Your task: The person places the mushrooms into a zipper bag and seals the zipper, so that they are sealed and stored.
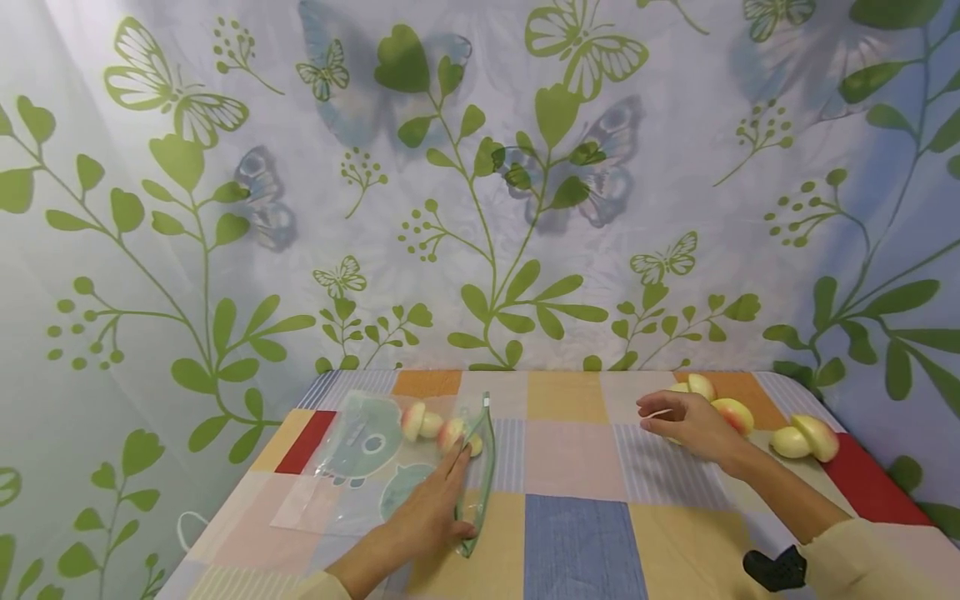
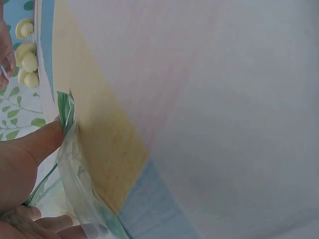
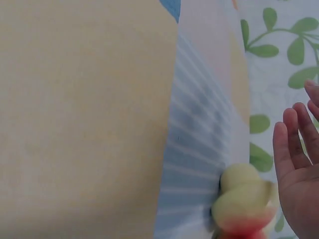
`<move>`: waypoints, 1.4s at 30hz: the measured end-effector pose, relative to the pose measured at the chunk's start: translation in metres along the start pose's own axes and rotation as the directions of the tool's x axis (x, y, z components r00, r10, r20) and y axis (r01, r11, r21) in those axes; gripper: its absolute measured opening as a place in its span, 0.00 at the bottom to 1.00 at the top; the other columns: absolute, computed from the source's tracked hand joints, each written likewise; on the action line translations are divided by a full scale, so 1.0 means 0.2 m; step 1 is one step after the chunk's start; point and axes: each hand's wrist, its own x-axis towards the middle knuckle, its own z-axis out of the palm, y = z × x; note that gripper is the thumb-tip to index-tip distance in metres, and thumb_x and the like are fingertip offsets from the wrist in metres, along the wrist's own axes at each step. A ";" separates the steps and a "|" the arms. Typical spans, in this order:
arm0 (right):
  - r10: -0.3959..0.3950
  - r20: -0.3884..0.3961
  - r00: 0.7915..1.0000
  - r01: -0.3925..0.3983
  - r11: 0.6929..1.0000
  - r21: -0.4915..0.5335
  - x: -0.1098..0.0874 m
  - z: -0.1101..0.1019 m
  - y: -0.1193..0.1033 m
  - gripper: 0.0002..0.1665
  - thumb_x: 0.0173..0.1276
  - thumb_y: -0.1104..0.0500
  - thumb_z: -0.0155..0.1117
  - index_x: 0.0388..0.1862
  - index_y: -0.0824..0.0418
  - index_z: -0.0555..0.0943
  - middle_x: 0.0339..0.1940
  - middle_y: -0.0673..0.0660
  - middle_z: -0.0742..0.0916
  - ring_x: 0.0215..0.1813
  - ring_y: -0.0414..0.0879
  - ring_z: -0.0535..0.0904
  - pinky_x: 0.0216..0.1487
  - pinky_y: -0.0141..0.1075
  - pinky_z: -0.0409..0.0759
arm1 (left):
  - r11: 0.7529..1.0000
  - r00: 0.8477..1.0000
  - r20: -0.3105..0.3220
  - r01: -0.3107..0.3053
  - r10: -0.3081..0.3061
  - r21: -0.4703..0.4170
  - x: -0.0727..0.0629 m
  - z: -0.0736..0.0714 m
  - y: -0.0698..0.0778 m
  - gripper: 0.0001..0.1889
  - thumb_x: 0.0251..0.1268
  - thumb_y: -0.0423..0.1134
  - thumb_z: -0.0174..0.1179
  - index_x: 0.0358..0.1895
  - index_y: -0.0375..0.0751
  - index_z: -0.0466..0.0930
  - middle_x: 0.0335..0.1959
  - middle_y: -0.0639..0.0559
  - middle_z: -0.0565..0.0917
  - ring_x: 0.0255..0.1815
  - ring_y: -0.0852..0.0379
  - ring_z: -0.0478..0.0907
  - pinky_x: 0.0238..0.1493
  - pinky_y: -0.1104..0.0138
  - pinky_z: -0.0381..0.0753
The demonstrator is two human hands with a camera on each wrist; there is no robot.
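Observation:
A clear plastic zip bag [image 1: 315, 508] with a green-edged mouth lies on the left of the table, pale blue-green cartoon shapes printed on it. Two yellow-and-red mushroom-shaped pieces [image 1: 422, 422] are inside it, near the mouth. At that mouth my left hand [image 1: 423, 517] has its fingers stretched forward and its thumb spread against the green edge [image 2: 65, 112], which stands parted. My right hand [image 1: 693, 425] hovers empty at the right, fingers loosely bent, beside more mushroom-shaped pieces [image 1: 806, 439]. It partly hides the nearest of them.
A patchwork cloth [image 1: 573, 542] covers the table. Behind its far edge hangs a curtain [image 1: 480, 208] printed with leaves and butterflies. A white cord [image 1: 183, 525] loops beside the table's left edge. A black strap piece [image 1: 776, 571] sits at the right sleeve.

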 end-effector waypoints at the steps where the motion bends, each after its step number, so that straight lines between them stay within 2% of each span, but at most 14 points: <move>1: 0.009 -0.003 1.000 -0.009 1.000 -0.005 -0.01 -0.02 0.01 0.25 0.72 0.56 0.72 0.62 0.70 0.81 0.55 0.67 0.85 0.53 0.54 0.85 0.48 0.34 0.84 | 1.000 1.000 0.004 0.003 -0.003 0.002 0.00 0.00 0.00 0.60 0.50 0.42 0.81 0.79 0.22 0.49 0.81 0.27 0.49 0.69 0.29 0.70 0.61 0.43 0.77; 6: 0.047 -0.026 0.999 -0.048 0.998 -0.048 -0.06 -0.12 0.03 0.28 0.73 0.54 0.70 0.65 0.70 0.79 0.58 0.67 0.85 0.54 0.47 0.84 0.46 0.36 0.86 | 1.000 1.000 0.006 0.001 -0.001 0.011 0.00 -0.01 0.01 0.60 0.50 0.42 0.81 0.79 0.22 0.49 0.81 0.27 0.49 0.69 0.30 0.70 0.61 0.44 0.77; 11: 0.092 -0.088 0.992 -0.100 0.990 -0.096 -0.10 -0.23 0.04 0.29 0.74 0.52 0.70 0.64 0.71 0.79 0.57 0.67 0.85 0.50 0.44 0.84 0.42 0.36 0.86 | 1.000 1.000 -0.006 -0.005 0.005 0.017 0.00 -0.01 0.01 0.60 0.49 0.41 0.82 0.78 0.21 0.49 0.81 0.27 0.50 0.70 0.31 0.69 0.63 0.44 0.76; 14: 0.105 -0.119 0.987 -0.121 0.983 -0.137 -0.12 -0.31 0.06 0.30 0.74 0.50 0.69 0.64 0.71 0.79 0.60 0.65 0.83 0.49 0.37 0.82 0.42 0.30 0.83 | 1.000 1.000 -0.005 -0.003 0.003 0.016 0.00 -0.01 0.01 0.60 0.49 0.41 0.82 0.78 0.21 0.49 0.81 0.26 0.51 0.70 0.31 0.69 0.64 0.44 0.76; 19: 0.078 -0.156 0.985 -0.109 0.973 -0.202 -0.15 -0.42 0.10 0.30 0.74 0.49 0.70 0.65 0.68 0.80 0.61 0.61 0.83 0.48 0.24 0.76 0.44 0.25 0.77 | 1.000 1.000 -0.004 -0.011 0.011 0.020 0.00 -0.01 0.01 0.60 0.50 0.41 0.81 0.78 0.21 0.49 0.81 0.26 0.50 0.71 0.31 0.68 0.64 0.45 0.75; 22: 0.075 -0.192 0.979 -0.116 0.970 -0.213 -0.16 -0.47 0.11 0.31 0.73 0.50 0.71 0.64 0.71 0.79 0.58 0.63 0.85 0.45 0.21 0.75 0.42 0.25 0.79 | 1.000 1.000 -0.004 -0.014 0.014 0.021 0.00 -0.01 0.01 0.59 0.50 0.40 0.81 0.78 0.21 0.49 0.81 0.26 0.50 0.71 0.31 0.67 0.64 0.45 0.76; 26: 0.109 -0.218 0.970 -0.161 0.957 -0.241 -0.18 -0.53 0.13 0.34 0.74 0.49 0.70 0.65 0.75 0.77 0.58 0.71 0.85 0.42 0.19 0.73 0.38 0.25 0.79 | 1.000 1.000 0.004 -0.001 0.001 0.020 0.00 -0.01 0.00 0.59 0.50 0.40 0.82 0.78 0.21 0.49 0.81 0.28 0.50 0.72 0.32 0.67 0.64 0.46 0.76; 32: 0.136 -0.224 0.965 -0.195 0.944 -0.265 -0.21 -0.60 0.16 0.38 0.72 0.46 0.71 0.65 0.76 0.76 0.56 0.69 0.86 0.40 0.18 0.72 0.37 0.25 0.78 | 1.000 1.000 0.012 0.023 -0.023 0.018 0.01 0.00 0.00 0.60 0.49 0.41 0.82 0.79 0.22 0.50 0.81 0.28 0.50 0.70 0.32 0.69 0.63 0.46 0.77; 35: 0.146 -0.208 0.967 -0.204 0.933 -0.295 -0.23 -0.63 0.17 0.38 0.73 0.46 0.70 0.65 0.77 0.76 0.56 0.72 0.85 0.41 0.21 0.74 0.37 0.26 0.78 | 0.999 0.999 0.017 0.038 -0.038 0.008 0.01 0.01 0.00 0.60 0.50 0.42 0.81 0.79 0.23 0.49 0.82 0.29 0.49 0.69 0.31 0.70 0.62 0.45 0.77; 37: 0.159 -0.200 0.967 -0.218 0.922 -0.320 -0.24 -0.65 0.18 0.39 0.73 0.45 0.69 0.65 0.77 0.75 0.55 0.74 0.85 0.42 0.29 0.79 0.36 0.27 0.78 | 0.999 0.999 0.021 0.044 -0.044 0.008 0.01 0.01 0.00 0.60 0.51 0.43 0.81 0.80 0.24 0.49 0.82 0.29 0.49 0.69 0.31 0.70 0.62 0.45 0.78; 40: 0.171 -0.197 0.965 -0.232 0.908 -0.350 -0.26 -0.68 0.20 0.39 0.74 0.45 0.68 0.65 0.78 0.74 0.55 0.75 0.85 0.47 0.51 0.84 0.36 0.29 0.78 | 0.999 0.999 0.023 0.044 -0.045 0.011 0.01 0.01 0.00 0.60 0.51 0.43 0.81 0.79 0.24 0.49 0.82 0.30 0.49 0.70 0.31 0.70 0.62 0.45 0.78; 42: 0.173 -0.199 0.965 -0.237 0.898 -0.370 -0.26 -0.69 0.21 0.39 0.75 0.45 0.67 0.65 0.78 0.74 0.56 0.78 0.83 0.52 0.65 0.82 0.37 0.33 0.79 | 0.999 0.999 0.022 0.044 -0.045 0.015 0.01 0.01 0.00 0.60 0.50 0.43 0.81 0.79 0.24 0.49 0.82 0.30 0.49 0.70 0.32 0.69 0.62 0.45 0.78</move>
